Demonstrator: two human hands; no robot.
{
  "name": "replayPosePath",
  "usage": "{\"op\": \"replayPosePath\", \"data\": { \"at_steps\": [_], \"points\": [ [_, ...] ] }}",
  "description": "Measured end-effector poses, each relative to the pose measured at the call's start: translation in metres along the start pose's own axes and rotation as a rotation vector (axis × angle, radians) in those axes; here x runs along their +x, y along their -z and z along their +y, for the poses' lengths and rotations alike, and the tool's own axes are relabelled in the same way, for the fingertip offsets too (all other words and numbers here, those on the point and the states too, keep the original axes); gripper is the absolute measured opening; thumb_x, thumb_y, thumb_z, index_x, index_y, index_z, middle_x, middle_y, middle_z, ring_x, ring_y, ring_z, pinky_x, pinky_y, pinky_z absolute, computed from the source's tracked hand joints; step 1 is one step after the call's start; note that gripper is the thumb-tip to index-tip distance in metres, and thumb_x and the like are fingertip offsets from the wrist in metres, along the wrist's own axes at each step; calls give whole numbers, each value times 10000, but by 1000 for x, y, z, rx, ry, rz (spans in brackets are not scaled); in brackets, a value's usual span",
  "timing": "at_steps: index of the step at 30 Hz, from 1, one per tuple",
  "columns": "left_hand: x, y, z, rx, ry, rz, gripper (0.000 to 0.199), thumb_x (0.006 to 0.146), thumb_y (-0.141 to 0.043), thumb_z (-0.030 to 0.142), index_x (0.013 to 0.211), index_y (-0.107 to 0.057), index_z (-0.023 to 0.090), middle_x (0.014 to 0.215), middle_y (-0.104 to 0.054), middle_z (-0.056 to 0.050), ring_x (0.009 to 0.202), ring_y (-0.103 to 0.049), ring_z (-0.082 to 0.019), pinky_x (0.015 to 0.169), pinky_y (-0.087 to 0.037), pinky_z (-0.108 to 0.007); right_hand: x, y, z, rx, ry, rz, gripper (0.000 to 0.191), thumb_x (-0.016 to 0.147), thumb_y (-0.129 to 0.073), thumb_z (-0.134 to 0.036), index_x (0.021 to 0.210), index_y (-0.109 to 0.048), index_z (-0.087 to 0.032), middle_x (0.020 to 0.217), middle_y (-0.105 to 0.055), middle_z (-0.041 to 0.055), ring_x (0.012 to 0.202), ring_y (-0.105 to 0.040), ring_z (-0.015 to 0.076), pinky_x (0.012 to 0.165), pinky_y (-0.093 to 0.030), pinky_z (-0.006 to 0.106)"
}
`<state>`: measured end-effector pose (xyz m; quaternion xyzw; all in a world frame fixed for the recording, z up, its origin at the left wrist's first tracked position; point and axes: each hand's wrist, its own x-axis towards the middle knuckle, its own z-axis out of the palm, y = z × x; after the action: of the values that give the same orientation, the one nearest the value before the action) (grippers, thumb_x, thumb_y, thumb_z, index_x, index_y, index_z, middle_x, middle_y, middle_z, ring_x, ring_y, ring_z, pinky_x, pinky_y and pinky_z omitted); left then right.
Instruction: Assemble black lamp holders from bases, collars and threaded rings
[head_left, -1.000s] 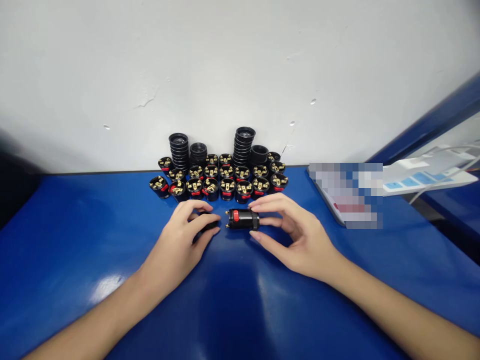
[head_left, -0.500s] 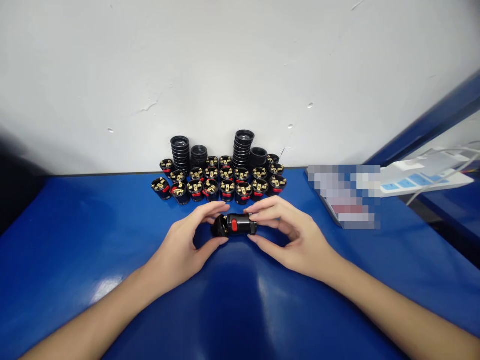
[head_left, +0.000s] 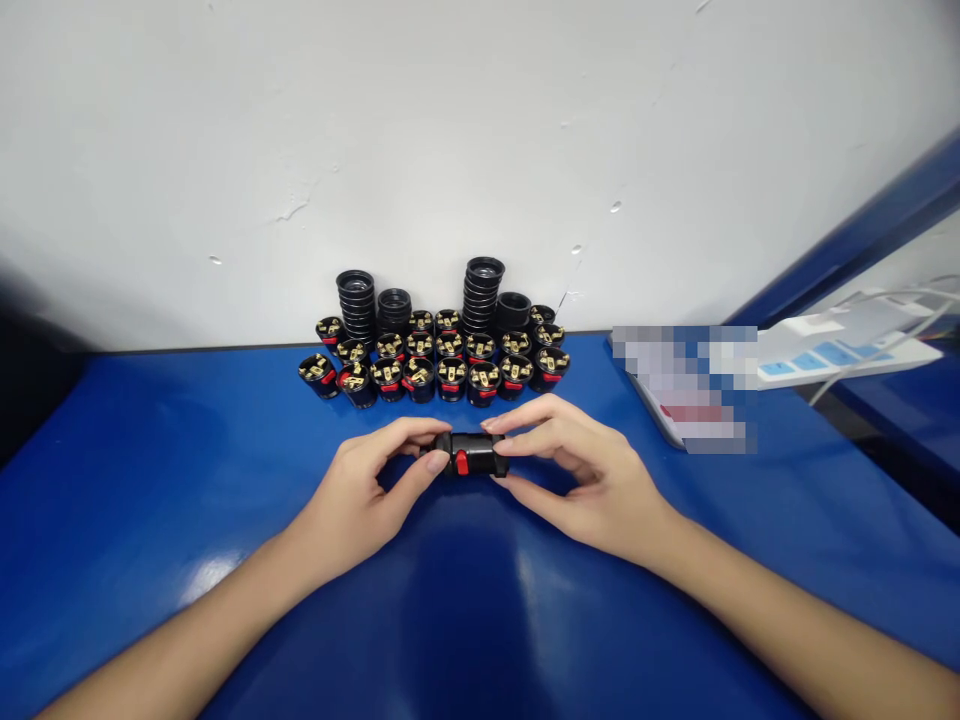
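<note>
A black cylindrical connector [head_left: 474,452] with a red latch lies sideways between my two hands, just above or on the blue table. My left hand [head_left: 365,485] closes on its left end, thumb in front and fingers behind, around a dark end piece [head_left: 445,442]. At the right end, the fingertips of my right hand [head_left: 585,470] pinch the ribbed rim. Beyond the hands stand several black connector bodies [head_left: 451,379] in rows, with brass-coloured terminals facing up and red latches on their sides.
Two tall stacks of black rings, one on the left [head_left: 355,305] and one on the right [head_left: 482,295], stand against the white wall [head_left: 420,130]. To the right lie a phone-like device [head_left: 660,410], partly pixelated, and a white power strip [head_left: 892,358] with cables on the blue table [head_left: 225,450].
The left end piece, tilted with a gap before, now sits in line against the connector body. My left thumb and fingers have closed onto it. The red latch has turned slightly downward.
</note>
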<state>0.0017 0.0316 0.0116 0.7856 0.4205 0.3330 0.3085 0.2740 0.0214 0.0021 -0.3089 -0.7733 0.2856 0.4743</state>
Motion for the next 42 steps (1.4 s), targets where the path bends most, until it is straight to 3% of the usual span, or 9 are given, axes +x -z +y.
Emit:
{"op": "replayPosePath", "data": {
  "at_steps": [3, 8, 13, 18, 23, 26, 31, 36, 42],
  "points": [
    [0, 0, 0, -32, -14, 14, 260, 1064, -710, 352, 1305, -741, 261, 1093, -853, -25, 934, -831, -186, 895, -690, -314, -1, -1, 1, 56, -46, 6, 292, 958, -818, -91, 1193, -771, -258, 1262, -742, 110, 1130, -811, 230, 952, -744, 386],
    [1, -1, -3, -133, -162, 56, 320, 990, -802, 200, 1296, -726, 256, 1332, -796, -81, 1232, -780, -219, 1080, -651, -349, -2, -3, 2, 237, -147, -1, 321, 956, -841, -106, 1237, -771, -244, 1287, -689, 103, 1178, -802, 239, 1027, -733, 434],
    [0, 0, 1, -163, -275, 89, 282, 936, -847, 133, 1168, -742, 255, 1275, -763, -80, 1185, -756, -204, 1067, -636, -342, 0, -4, 0, 313, -168, 0, 342, 955, -844, -102, 1248, -777, -265, 1293, -675, 91, 1202, -790, 252, 1040, -733, 464],
    [-4, 2, 6, -32, -221, 132, 405, 1013, -761, 217, 1396, -640, 272, 1393, -700, -102, 1327, -685, -246, 1155, -576, -412, 2, -3, -1, 325, -149, 7, 370, 947, -839, -73, 1252, -778, -272, 1291, -681, 85, 1198, -796, 247, 1040, -733, 454],
    [-4, 1, -1, 191, -124, 13, 363, 1118, -612, 305, 1479, -581, 291, 1222, -765, -54, 1115, -744, -217, 995, -599, -385, 0, -3, -2, 290, -138, -3, 371, 947, -835, -62, 1256, -772, -257, 1294, -683, 90, 1193, -796, 240, 1035, -735, 437],
    [-2, 1, -5, 172, -164, 7, 329, 1086, -678, 286, 1408, -616, 310, 1249, -752, -39, 1141, -720, -209, 1010, -577, -368, -1, -2, -1, 281, -133, -3, 358, 957, -827, -67, 1254, -767, -257, 1292, -675, 90, 1205, -786, 238, 1042, -733, 441],
    [-2, 1, -6, 138, -153, 41, 696, 939, -888, 398, 1535, -536, 327, 1347, -732, -61, 1255, -673, -258, 1105, -536, -424, -1, -2, 0, 250, -145, -10, 362, 955, -831, -77, 1262, -761, -256, 1298, -669, 93, 1203, -791, 248, 1048, -731, 454],
    [-2, 2, -5, 210, -98, 5, 217, 1107, -651, 370, 1303, -729, 320, 1107, -749, -25, 1028, -692, -221, 956, -531, -388, 1, -3, -3, 192, -117, -27, 358, 950, -823, -61, 1255, -765, -239, 1277, -693, 102, 1166, -806, 225, 1020, -738, 391],
    [-1, 2, -5, 167, -183, 36, 465, 986, -833, 284, 1403, -627, 312, 1284, -754, -33, 1206, -675, -236, 1070, -520, -399, 0, -3, -4, 180, -114, -18, 355, 948, -828, -70, 1250, -762, -244, 1273, -695, 98, 1177, -803, 225, 1019, -738, 383]
  ]
}}
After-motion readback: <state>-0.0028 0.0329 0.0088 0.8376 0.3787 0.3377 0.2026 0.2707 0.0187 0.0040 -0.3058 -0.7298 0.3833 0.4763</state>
